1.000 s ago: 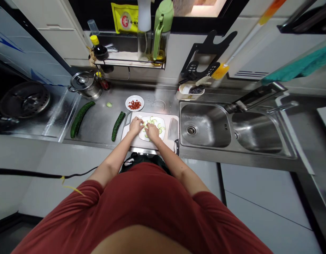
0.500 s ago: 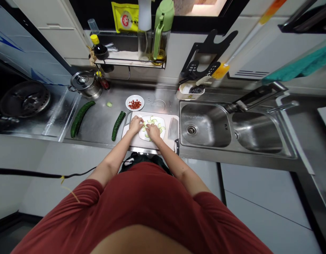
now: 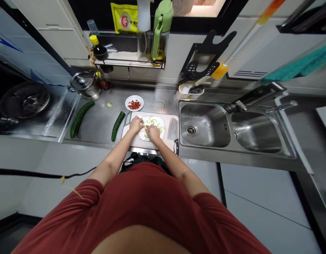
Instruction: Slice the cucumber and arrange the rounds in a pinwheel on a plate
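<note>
A white plate (image 3: pixel 152 118) lies on the light cutting board (image 3: pixel 136 142), with thin cucumber slices (image 3: pixel 161 126) set in curved groups around it. At the plate's left side, my left hand (image 3: pixel 136 124) has its fingers pinched on a pale green cucumber slice. My right hand (image 3: pixel 153 133) reaches over the plate from the front, its fingertips closed at the same slices close to the left fingers. The fingers partly cover what they pinch. On the board's right part rests a cleaver (image 3: pixel 173 130), its black handle toward me.
A small white dish (image 3: pixel 134 103) of chopped red pieces sits behind the board. A cut cucumber (image 3: pixel 117 126), a whole cucumber (image 3: pixel 82 119) and a lidded pot (image 3: pixel 86 85) stand to the left. The double sink (image 3: pixel 205 125) adjoins on the right.
Both hands stay at nearly the same spot over the plate, with only slight finger movement. The whole view has shifted a little.
</note>
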A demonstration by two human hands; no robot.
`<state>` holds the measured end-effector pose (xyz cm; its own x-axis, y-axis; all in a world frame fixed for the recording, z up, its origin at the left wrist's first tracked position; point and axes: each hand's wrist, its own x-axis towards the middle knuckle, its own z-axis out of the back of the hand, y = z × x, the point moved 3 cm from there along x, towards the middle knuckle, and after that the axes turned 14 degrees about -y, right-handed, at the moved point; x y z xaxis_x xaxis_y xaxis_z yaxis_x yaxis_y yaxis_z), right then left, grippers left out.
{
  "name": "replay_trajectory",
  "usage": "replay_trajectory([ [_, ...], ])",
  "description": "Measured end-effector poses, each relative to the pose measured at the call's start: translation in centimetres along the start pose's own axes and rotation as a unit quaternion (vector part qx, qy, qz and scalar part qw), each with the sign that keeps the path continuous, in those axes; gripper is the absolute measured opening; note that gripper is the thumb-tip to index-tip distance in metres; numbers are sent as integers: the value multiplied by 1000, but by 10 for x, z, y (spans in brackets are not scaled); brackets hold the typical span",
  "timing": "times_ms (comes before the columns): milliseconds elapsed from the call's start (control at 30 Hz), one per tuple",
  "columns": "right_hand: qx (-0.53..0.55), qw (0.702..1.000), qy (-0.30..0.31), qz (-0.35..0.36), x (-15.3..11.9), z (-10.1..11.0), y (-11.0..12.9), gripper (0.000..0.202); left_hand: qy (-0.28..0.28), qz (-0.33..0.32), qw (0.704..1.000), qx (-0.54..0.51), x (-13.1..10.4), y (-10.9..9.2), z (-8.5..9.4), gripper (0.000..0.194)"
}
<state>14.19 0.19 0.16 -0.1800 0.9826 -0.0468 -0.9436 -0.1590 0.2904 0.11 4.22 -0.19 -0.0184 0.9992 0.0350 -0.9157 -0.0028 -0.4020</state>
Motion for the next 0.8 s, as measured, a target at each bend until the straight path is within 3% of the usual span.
replay_trajectory([
  [267,-13,1000,2,9,-1,1,2,36,29,2,999,34,8,-4,0,20],
  [800,-15,1000,-24,-11,0,-1,-6,34,32,-5,998,60,11,-6,-1,19],
])
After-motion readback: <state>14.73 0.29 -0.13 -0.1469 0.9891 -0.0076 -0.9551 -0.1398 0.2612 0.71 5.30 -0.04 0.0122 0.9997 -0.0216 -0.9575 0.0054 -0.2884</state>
